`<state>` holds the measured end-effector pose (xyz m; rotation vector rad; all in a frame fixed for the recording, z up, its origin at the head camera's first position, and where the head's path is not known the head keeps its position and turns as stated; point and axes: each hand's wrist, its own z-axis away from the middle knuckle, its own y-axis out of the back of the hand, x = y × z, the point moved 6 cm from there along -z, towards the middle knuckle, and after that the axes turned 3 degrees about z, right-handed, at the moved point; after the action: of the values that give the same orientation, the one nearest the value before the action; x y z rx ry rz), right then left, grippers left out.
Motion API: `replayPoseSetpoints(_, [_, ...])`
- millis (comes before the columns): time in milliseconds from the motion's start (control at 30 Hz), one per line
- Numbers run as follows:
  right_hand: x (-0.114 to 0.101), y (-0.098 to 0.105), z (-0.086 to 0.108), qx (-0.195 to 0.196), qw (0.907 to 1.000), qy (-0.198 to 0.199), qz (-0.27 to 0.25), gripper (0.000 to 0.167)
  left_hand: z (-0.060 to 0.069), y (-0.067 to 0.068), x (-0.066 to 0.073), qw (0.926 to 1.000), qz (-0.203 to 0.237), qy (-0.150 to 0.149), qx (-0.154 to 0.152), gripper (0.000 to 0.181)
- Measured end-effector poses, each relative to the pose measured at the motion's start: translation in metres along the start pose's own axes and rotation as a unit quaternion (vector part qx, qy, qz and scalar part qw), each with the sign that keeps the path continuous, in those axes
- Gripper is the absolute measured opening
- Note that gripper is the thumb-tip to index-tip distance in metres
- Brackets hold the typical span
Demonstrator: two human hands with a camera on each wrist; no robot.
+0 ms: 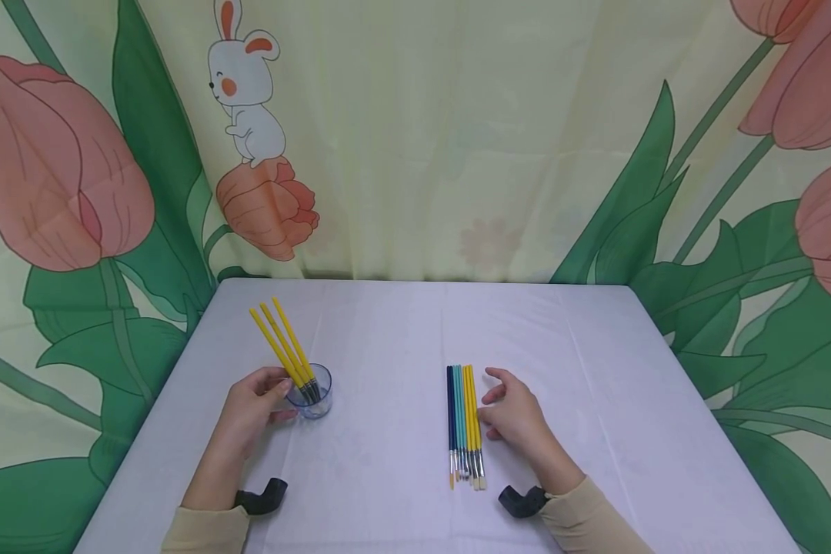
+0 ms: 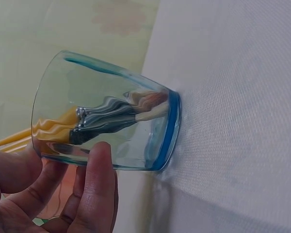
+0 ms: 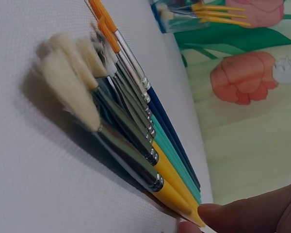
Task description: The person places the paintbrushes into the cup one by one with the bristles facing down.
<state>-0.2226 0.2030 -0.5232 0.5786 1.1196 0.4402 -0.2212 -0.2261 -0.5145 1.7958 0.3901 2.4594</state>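
Note:
My left hand (image 1: 251, 406) holds a clear plastic cup (image 2: 121, 82) with a blue base by its side, thumb close to the rim. Three yellow-handled paintbrushes (image 1: 280, 346) lean in the cup, bristles down. My right hand (image 1: 519, 415) is beside a row of paintbrushes lying flat, its fingers loosely bent and apart. Its thumb (image 3: 233, 213) touches the outermost yellow paintbrush (image 3: 172, 196) near the handle's end. Teal paintbrushes (image 1: 458, 408) lie in the middle of the row, dark blue paintbrushes (image 1: 450, 408) on its left side. Their bristles point toward me.
A white cloth (image 1: 374, 462) covers the table. Behind it hangs a curtain (image 1: 422, 138) printed with tulips and a rabbit. A black wrist mount (image 1: 263, 498) is on my left wrist, and another black mount (image 1: 522, 502) on my right.

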Motion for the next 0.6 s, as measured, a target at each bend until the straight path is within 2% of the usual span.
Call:
replayPoseSetpoints(367, [0.0022,-0.0037,-0.0033,0.007,0.9991,0.01,0.041,0.082,0.0003,-0.0006,-0.0007,1.0,0.001,-0.001,0.002,0.038])
replayPoseSetpoints(600, [0.001,-0.0032,-0.002,0.006,0.9995,0.012,0.029,0.078,0.0002,-0.0004,0.0003,1.0,-0.002,0.001,0.003,0.037])
